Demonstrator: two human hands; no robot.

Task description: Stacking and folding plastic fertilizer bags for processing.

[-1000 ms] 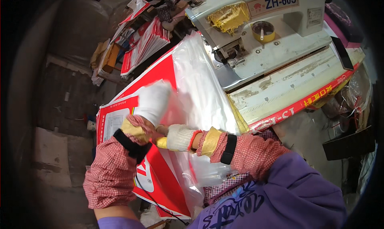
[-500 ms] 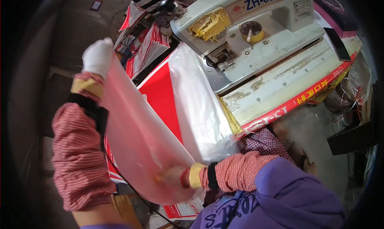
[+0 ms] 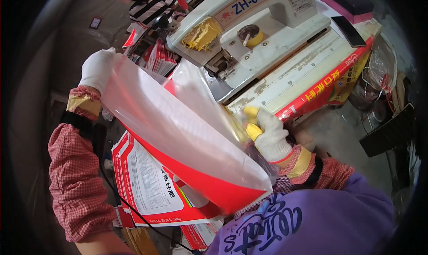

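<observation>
Left hand (image 3: 99, 69) grips the clear liner (image 3: 178, 130) at ten o'clock; right hand (image 3: 267, 134) fingers pinch the red bag (image 3: 214, 188) mouth. Best keep both edges taut and level.

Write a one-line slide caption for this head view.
Two white-gloved hands, left hand and right hand, hold a red-and-translucent plastic sack beside a cream industrial sewing machine.
</observation>
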